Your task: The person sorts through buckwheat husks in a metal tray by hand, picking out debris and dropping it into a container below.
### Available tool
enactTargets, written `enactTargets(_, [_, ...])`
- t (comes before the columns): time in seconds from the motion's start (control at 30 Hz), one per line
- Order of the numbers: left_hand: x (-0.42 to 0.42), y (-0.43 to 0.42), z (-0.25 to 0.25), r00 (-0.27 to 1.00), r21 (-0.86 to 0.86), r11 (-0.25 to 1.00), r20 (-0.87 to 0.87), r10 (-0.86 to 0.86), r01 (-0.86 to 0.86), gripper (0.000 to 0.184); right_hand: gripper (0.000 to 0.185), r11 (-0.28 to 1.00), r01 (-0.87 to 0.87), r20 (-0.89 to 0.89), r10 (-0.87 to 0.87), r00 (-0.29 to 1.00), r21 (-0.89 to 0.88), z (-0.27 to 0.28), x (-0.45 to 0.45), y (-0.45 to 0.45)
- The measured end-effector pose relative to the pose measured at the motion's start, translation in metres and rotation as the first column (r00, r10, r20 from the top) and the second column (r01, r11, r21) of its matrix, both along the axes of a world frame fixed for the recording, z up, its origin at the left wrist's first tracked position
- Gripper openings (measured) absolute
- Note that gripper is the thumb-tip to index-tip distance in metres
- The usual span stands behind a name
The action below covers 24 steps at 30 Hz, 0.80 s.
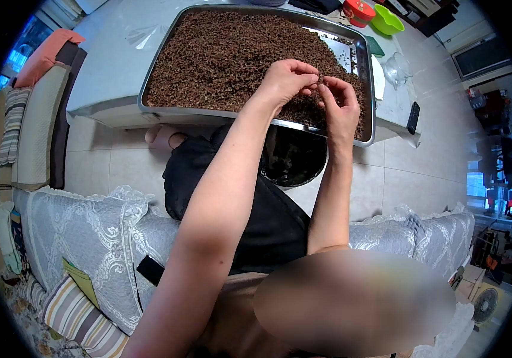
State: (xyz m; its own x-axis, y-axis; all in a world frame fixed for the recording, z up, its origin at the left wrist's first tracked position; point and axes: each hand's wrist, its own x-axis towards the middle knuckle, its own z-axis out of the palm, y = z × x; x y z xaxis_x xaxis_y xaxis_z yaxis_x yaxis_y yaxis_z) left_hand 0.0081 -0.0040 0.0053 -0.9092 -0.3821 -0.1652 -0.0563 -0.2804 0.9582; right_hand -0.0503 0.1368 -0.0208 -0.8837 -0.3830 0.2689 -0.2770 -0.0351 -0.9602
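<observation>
A large metal tray (220, 112) holds a thick heap of small reddish-brown dried pieces (226, 59), which look like Sichuan peppercorns. Over the heap's right part, my left hand (288, 82) is closed in a pinch, thumb against fingers. My right hand (342, 106) faces it, also pinching, and the fingertips of both hands nearly meet. Between them shows a tiny dark brown piece (320, 78), too small to make out clearly. The tray's bare metal bottom shows at the upper right, with a few scattered bits on it.
The tray rests on a white-covered table (110, 74). Beyond it stand a red container (359, 12) and a green bowl (387, 21). A glass bowl (398, 68) and a black remote (413, 117) lie right. Below the tray is a black bin (294, 156); a lace-covered sofa (89, 238) runs behind.
</observation>
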Motion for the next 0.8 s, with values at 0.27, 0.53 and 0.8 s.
enactTargets(0.27, [-0.008, 0.0, -0.007, 0.99, -0.111, 0.989, -0.111, 0.083, -0.095, 0.017, 0.022, 0.995, -0.044, 0.118, 0.055, 0.992, -0.09, 0.003, 0.001, 0.0])
enactTargets(0.53, [-0.007, -0.001, -0.009, 0.995, -0.075, 0.996, -0.092, 0.031, -0.039, 0.02, 0.022, 1.0, -0.021, 0.064, 0.02, 0.998, 0.015, 0.0, -0.001, 0.001])
enactTargets(0.8, [-0.005, -0.002, -0.007, 0.997, 0.031, 0.999, -0.057, 0.043, -0.041, 0.025, 0.018, 0.968, 0.212, -0.296, -0.164, 0.941, 0.136, -0.002, -0.001, -0.002])
